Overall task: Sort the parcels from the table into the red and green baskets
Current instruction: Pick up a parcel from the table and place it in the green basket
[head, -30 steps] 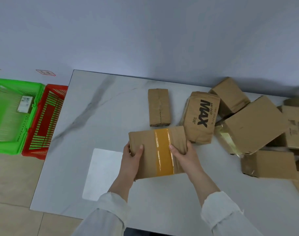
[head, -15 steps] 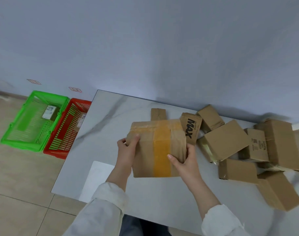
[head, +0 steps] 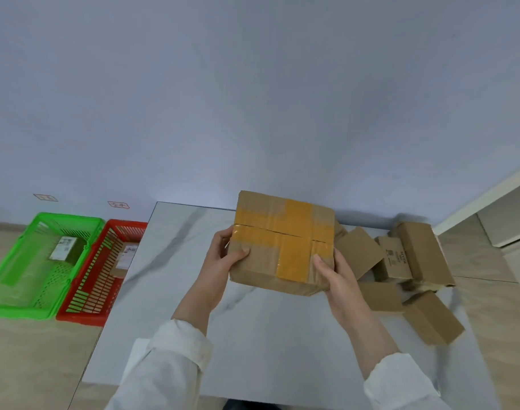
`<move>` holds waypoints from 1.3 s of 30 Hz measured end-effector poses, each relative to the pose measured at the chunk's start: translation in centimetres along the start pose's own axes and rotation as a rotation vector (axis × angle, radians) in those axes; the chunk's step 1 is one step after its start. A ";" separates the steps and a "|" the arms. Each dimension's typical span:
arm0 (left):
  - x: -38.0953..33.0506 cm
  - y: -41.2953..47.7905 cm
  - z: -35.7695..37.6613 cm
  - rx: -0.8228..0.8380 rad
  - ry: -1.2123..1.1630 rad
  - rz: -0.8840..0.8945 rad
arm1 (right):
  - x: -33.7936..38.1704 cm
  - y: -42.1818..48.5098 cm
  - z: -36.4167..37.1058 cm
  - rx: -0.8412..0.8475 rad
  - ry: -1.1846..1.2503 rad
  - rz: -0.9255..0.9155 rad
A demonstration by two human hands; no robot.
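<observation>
I hold a brown cardboard parcel [head: 270, 247] crossed with yellow tape, lifted above the marble table [head: 178, 261] and tilted toward me. My left hand [head: 223, 261] grips its left edge, thumb on top. My right hand [head: 334, 276] grips its right lower corner. Several more brown parcels [head: 406, 261] lie piled at the table's right side. On the floor to the left stand the green basket [head: 24, 294] and, beside it, the red basket [head: 87, 303]; each holds a labelled parcel.
A white sheet [head: 134, 350] lies near the table's front left edge. A white cabinet [head: 507, 226] stands at the far right. The grey wall runs behind the table, with two small labels [head: 45, 197] above the baskets.
Both hands have raised the taped parcel off the table and tipped it up, so its taped top face now shows. The view has pulled back and up.
</observation>
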State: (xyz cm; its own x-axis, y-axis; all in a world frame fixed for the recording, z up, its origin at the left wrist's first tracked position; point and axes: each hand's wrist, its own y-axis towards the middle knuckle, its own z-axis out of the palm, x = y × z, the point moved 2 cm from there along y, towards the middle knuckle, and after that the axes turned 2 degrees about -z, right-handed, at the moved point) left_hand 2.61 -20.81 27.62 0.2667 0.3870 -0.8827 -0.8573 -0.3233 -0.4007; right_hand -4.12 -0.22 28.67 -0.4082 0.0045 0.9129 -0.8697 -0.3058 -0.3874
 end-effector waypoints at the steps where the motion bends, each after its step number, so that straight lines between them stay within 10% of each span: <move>1: -0.2 -0.1 0.2 -0.005 0.011 -0.013 | 0.1 -0.6 0.0 -0.009 -0.013 -0.015; 26: -7.3 -3.7 4.3 0.075 0.483 0.285 | 3.7 -5.0 -2.7 -0.105 -0.033 -0.138; 39: -7.0 -4.1 4.6 0.029 0.470 -0.034 | 3.9 -6.2 -2.6 -0.136 -0.247 -0.372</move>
State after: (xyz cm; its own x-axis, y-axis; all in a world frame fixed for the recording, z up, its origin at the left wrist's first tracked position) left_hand 2.22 -18.26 36.53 0.4597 -0.0384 -0.8873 -0.8548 -0.2900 -0.4303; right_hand -1.05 4.19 34.29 0.0018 -0.1415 0.9899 -0.9797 -0.1989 -0.0266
